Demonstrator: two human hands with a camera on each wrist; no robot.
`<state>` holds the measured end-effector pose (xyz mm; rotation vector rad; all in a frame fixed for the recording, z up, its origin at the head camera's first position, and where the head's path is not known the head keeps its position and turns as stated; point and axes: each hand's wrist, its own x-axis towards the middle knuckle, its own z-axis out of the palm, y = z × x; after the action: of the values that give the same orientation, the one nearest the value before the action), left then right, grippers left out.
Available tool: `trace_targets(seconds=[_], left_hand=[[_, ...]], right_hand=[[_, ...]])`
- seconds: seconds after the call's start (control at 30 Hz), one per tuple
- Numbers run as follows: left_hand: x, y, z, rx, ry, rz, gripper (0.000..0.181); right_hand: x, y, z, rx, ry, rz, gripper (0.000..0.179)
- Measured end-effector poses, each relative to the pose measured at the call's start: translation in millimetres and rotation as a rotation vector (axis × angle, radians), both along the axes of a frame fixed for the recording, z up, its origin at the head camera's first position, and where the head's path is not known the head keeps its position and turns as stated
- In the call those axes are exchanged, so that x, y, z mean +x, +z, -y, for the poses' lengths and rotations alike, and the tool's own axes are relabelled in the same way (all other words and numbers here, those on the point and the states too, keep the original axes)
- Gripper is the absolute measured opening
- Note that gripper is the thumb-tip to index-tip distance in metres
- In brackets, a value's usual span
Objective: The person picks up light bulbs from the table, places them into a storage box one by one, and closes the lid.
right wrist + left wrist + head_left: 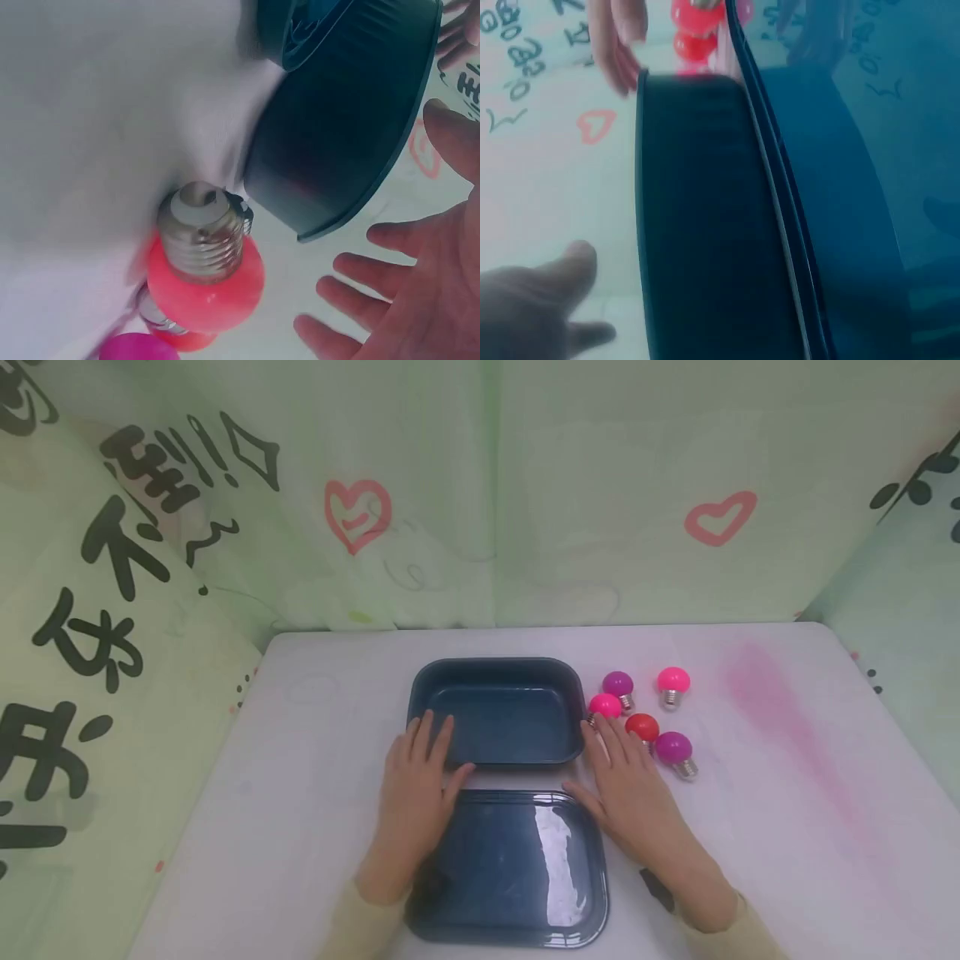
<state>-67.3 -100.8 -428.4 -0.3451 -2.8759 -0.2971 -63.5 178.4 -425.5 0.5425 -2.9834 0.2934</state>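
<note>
A dark blue rectangular container (517, 714) stands on the table, its inside bare. In front of it lies a glossy dark blue lid (495, 868). My left hand (420, 793) is at the container's front left corner, fingers straight and holding nothing. My right hand (633, 793) is by the right end, fingers spread; the right wrist view shows it apart from the container wall (337, 127). Near its fingertips lie a pink bulb (605, 705) and a red bulb (642, 726), both partly hidden by the hand in the head view.
Right of the container are also a purple bulb (618, 682), another pink bulb (673, 679) and a second purple bulb (674, 747). Pale green curtains (600, 468) with drawings enclose the back and sides of the white table (300, 793). A dark object (657, 888) shows under the right wrist.
</note>
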Motion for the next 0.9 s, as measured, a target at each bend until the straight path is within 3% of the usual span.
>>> trace_targets(seconds=[0.23, 0.37, 0.6, 0.9], left_hand=[[-8.0, -0.5, 12.5, 0.121, -0.041, -0.187, 0.057], [-11.8, 2.2, 16.5, 0.173, -0.047, -0.235, 0.054], [-15.1, 8.2, 19.1, 0.183, -0.025, -0.237, 0.049], [-18.4, 17.2, 22.7, 0.259, -0.001, -0.15, 0.046]], right_hand=[[-0.3, 2.1, -7.6, 0.001, 0.018, -0.009, 0.09], [-0.5, 6.0, -11.3, 0.025, 0.018, -0.01, 0.089], [-0.9, 8.4, -19.2, 0.006, 0.002, 0.033, 0.084], [3.1, 9.3, -27.4, 0.031, -0.03, 0.085, 0.082]])
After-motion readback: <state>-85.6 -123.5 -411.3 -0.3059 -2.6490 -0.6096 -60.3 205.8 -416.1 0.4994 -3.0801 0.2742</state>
